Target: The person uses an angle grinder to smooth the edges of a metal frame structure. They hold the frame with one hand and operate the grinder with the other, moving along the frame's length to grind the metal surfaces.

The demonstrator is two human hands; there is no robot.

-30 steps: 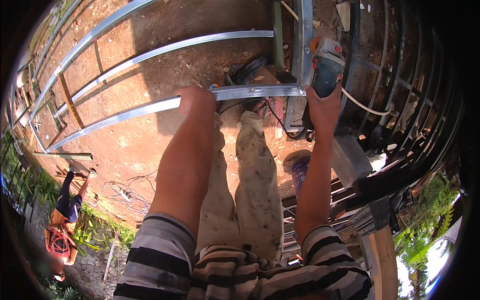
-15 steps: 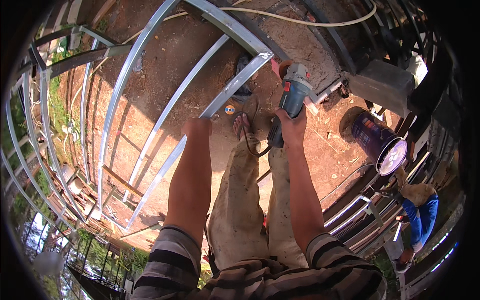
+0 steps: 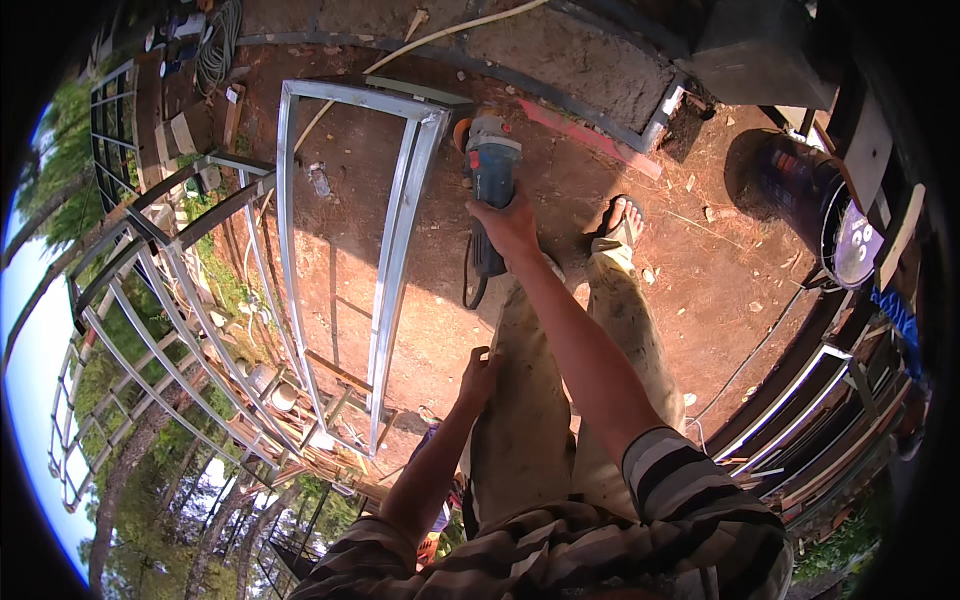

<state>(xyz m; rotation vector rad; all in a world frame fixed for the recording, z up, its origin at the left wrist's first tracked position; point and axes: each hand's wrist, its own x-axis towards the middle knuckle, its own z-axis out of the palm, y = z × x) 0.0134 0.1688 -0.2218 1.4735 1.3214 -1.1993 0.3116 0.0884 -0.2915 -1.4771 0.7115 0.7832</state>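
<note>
Outdoor yard — bare reddish-brown dirt ground (image 3: 690,290), hard sun, sharp shadows. Just beyond the grip, a low rough concrete kerb (image 3: 590,60) with a pale hose (image 3: 440,35) across it. Well right of the grip, a dark paint bucket (image 3: 815,200) lying tilted; stacked metal rails (image 3: 800,410) below it. Far left — more grey metal frames (image 3: 170,330), green trees (image 3: 130,460), bright sky.

Outdoor metalwork yard; steel frames (image 3: 390,230), dirt ground (image 3: 700,270)
</note>
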